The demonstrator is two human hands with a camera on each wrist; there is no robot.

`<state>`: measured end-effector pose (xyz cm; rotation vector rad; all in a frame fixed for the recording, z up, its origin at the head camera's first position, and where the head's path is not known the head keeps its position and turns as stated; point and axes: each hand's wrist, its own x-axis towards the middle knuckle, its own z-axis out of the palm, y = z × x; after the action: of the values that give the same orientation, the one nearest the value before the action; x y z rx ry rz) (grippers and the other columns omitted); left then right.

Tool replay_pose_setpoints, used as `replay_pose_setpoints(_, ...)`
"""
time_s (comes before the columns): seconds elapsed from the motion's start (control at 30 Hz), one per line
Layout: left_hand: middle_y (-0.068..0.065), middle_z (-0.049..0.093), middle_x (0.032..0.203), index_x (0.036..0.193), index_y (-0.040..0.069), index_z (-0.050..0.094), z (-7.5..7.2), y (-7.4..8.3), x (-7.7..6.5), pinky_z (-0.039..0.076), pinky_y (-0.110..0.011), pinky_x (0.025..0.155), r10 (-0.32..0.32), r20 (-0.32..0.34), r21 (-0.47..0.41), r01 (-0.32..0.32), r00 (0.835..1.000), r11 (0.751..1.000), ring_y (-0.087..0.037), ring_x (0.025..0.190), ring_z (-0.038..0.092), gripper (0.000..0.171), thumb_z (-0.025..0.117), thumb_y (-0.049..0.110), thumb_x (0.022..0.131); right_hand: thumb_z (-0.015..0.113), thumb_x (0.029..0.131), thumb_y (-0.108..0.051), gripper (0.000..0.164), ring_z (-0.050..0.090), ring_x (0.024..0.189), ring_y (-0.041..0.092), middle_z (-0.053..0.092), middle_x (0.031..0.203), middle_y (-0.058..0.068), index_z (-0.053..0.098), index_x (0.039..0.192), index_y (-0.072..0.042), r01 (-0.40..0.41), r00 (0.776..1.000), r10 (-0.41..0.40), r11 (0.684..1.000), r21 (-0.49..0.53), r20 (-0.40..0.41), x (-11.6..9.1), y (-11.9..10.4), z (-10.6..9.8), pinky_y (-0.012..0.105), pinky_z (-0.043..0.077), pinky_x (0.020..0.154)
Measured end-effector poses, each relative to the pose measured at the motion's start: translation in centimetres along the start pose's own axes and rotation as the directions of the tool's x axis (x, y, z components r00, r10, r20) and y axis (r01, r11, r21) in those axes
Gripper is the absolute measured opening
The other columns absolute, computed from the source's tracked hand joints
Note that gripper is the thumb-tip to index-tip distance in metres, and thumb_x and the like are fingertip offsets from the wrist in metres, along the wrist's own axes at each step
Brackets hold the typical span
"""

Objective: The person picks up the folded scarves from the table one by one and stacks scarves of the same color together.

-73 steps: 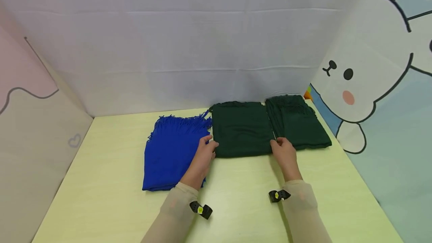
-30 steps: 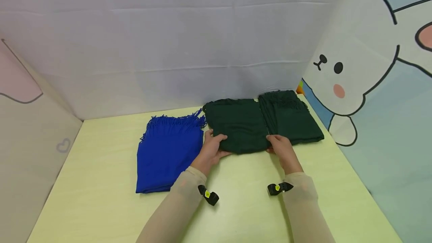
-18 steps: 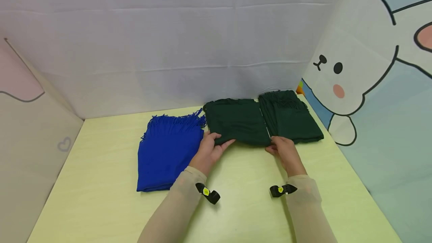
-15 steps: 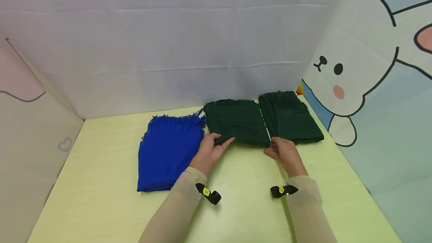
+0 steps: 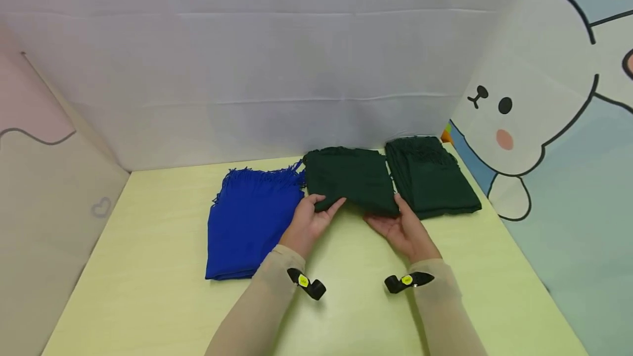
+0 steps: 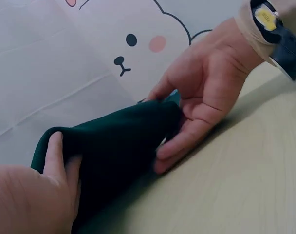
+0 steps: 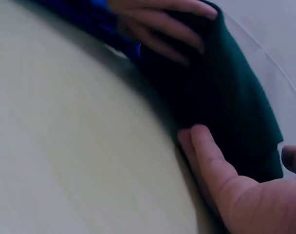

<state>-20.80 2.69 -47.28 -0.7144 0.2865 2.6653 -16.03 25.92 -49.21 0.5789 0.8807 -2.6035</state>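
Left hand [image 5: 307, 225] is pinching the near edge of the middle green cloth [image 5: 346, 177], its thumb resting on top and its fingers reaching underneath toward the right hand [image 5: 404, 232]. That right hand is holding its fingers straight beneath the cloth's near right corner, the thumb standing apart from them at the right side; whether this thumb is pressing the fabric, no view is showing clearly. Dark and plain, the middle green cloth is lying folded into a rough rectangle, a ragged edge running along its far side and its near edge rising off the table [image 5: 148, 268]. It is spanning from one hand to the other, ahead of both, near the white sheet [image 5: 277, 70]. On its left, a blue cloth [image 5: 252, 224] is lying folded, fringe pointing toward the back; on its right, a second green cloth [image 5: 437, 185] is lying folded close alongside.
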Motion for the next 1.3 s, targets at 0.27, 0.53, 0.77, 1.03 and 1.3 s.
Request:
replay_pose_setpoints(0.27, -0.018, 0.016, 0.162, 0.161, 0.027, 0.000, -1.3, 1.5, -0.6, 0.037, -0.064, 0.106, -0.044, 0.085, 0.455, 0.001, 0.995, 0.890, -0.044, 0.143, 0.029, 0.082, 0.046, -0.002, 0.100, 0.059, 0.100, -0.015, 0.051, 0.051, 0.125, 0.013, 0.054, 0.134, -0.005, 0.040, 0.147, -0.022, 0.009, 0.990, 0.006, 0.994, 0.106, -0.141, 1.7, -0.7, 0.8, 0.039, 0.048, 0.101)
replay_pose_setpoints(0.53, -0.021, 0.024, 0.158, 0.160, 0.022, 0.008, -2.5, 1.9, -0.6, 0.043, -0.064, 0.099, -0.017, 0.117, 0.672, -0.067, 0.993, 0.737, -0.047, 0.136, 0.040, 0.074, 0.047, -0.001, 0.101, 0.063, 0.098, -0.010, 0.065, 0.049, 0.130, 0.016, 0.043, 0.146, 0.001, 0.030, 0.153, -0.009, 0.081, 0.985, -0.103, 0.983, -0.163, -0.136, 1.6, -0.1, 1.7, 0.033, 0.048, 0.102)
replay_pose_setpoints(0.77, -0.020, 0.017, 0.160, 0.160, 0.024, 0.000, -2.8, 1.5, -1.0, 0.044, -0.065, 0.098, 0.000, 0.123, 0.738, -0.091, 0.992, 0.668, -0.047, 0.140, 0.033, 0.081, 0.038, -0.009, 0.097, 0.055, 0.100, 0.000, 0.066, 0.038, 0.137, 0.021, 0.029, 0.156, 0.006, 0.021, 0.157, -0.006, 0.092, 0.969, -0.145, 0.962, -0.258, -0.197, 0.7, 0.5, 1.4, 0.033, 0.047, 0.103)
replay_pose_setpoints(1.03, -0.016, 0.016, 0.161, 0.158, 0.039, 0.017, -3.0, 1.5, -2.4, 0.050, -0.059, 0.093, -0.034, 0.175, 0.853, -0.134, 0.984, 0.504, -0.046, 0.134, 0.043, 0.081, 0.037, -0.012, 0.098, 0.057, 0.102, -0.015, 0.062, 0.051, 0.124, 0.021, 0.032, 0.152, 0.015, 0.027, 0.153, 0.001, 0.093, 0.946, -0.240, 0.842, -0.531, -0.216, -1.3, 1.3, 1.4, 0.026, 0.053, 0.090)
replay_pose_setpoints(1.3, -0.018, 0.028, 0.158, 0.155, 0.015, 0.035, -3.5, 1.9, -4.1, 0.052, -0.051, 0.096, -0.116, 0.176, 0.906, -0.114, 0.978, 0.408, -0.042, 0.137, 0.042, 0.056, 0.045, 0.000, 0.102, 0.061, 0.100, -0.016, 0.062, 0.066, 0.094, 0.008, 0.041, 0.144, 0.020, 0.031, 0.149, 0.006, 0.104, 0.941, -0.269, 0.806, -0.582, -0.206, -2.8, 1.7, 1.0, 0.028, 0.057, 0.082)
